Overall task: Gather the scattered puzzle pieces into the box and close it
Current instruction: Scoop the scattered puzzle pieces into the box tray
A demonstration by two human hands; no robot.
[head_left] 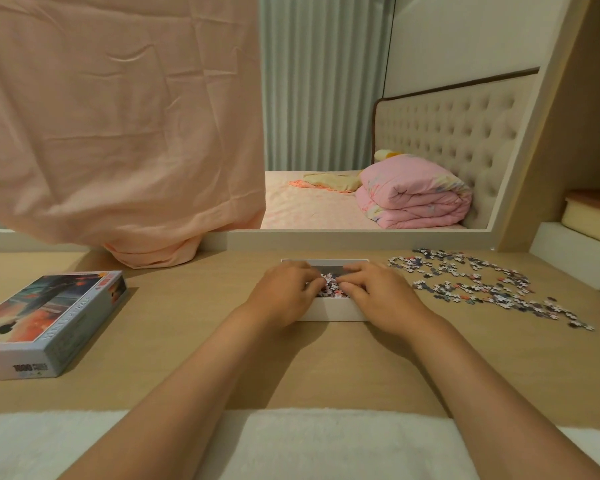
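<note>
Left of the left hand (284, 294) lies the printed cardboard lid (45, 320), stiff and light; take its long edges. Beneath both hands sits the white open cardboard box (329, 312). Both hands curl around small mottled jigsaw pieces (329, 289); more lie scattered beyond the right hand (378, 296), light and best scooped.

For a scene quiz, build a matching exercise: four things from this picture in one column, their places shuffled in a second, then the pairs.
1 printed lid
2 white box
3 loose puzzle pieces
4 pink quilt

A on the bed
B right part of the table
C left part of the table
D middle, beneath the left hand and right hand

Pairs: 1-C, 2-D, 3-B, 4-A
</note>
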